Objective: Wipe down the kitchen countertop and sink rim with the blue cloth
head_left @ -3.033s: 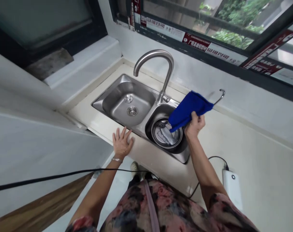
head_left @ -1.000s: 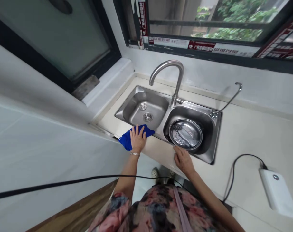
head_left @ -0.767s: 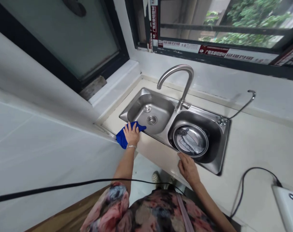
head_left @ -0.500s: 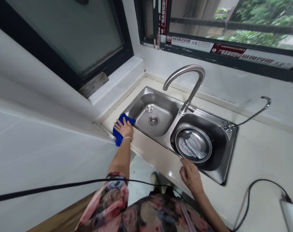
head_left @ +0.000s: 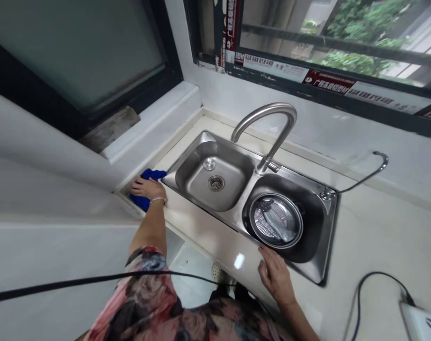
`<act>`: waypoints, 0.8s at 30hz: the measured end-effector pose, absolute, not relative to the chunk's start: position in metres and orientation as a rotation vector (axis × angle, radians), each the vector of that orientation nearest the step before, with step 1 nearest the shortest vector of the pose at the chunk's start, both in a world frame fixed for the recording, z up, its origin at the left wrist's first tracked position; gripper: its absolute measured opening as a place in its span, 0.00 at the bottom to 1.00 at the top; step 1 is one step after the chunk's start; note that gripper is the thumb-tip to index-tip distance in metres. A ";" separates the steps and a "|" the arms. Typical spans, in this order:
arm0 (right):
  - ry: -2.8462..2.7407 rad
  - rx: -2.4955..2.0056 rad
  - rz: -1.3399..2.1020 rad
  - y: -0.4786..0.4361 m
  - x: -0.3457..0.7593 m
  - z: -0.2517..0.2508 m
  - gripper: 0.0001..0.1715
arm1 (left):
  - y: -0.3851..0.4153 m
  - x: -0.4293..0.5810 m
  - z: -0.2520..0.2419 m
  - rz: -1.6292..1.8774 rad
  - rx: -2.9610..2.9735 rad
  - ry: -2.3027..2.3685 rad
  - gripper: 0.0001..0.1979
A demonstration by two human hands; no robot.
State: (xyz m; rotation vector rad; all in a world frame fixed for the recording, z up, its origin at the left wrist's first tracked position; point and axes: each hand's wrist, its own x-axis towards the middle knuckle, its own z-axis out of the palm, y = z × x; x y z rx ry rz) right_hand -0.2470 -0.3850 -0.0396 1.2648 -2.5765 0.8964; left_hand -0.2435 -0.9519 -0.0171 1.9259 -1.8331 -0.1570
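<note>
Stretched out over a blue cloth (head_left: pixel 152 174), my left hand (head_left: pixel 148 188) presses it flat on the counter's left corner, by the wall. Its fingers lie extended on the cloth, and a bracelet circles the wrist. My right hand (head_left: pixel 275 274) rests at the counter's front edge, fingertips near the rim of the right sink basin (head_left: pixel 313 227). The thumb stands apart from the fingers, and I see nothing held. In that basin sits a round perforated metal colander (head_left: pixel 296 237) with a clear crumpled plastic bag (head_left: pixel 277 225) in it.
Left basin (head_left: pixel 233 187) has a drain and a small round shiny piece. A curved faucet (head_left: pixel 284 111) rises behind, and a thin bent spout (head_left: pixel 364 180) stands at right. A black cable crosses before me; a white device (head_left: pixel 419 319) with a cord lies at lower right.
My left hand has slid the blue cloth leftward along the counter into the corner. My right hand stays at the counter edge. The camera view has shifted slightly.
</note>
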 end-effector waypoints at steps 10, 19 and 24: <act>-2.672 1.224 0.851 -0.387 -0.249 -0.034 0.26 | -0.958 -0.234 0.000 -0.243 1.899 -2.266 0.23; -2.676 1.220 0.857 -0.387 -0.251 -0.034 0.26 | -0.863 -0.229 -0.012 -0.231 1.755 -2.411 0.31; -2.676 1.241 0.862 -0.388 -0.253 -0.034 0.24 | -0.785 -0.201 -0.007 -0.245 1.521 -2.532 0.32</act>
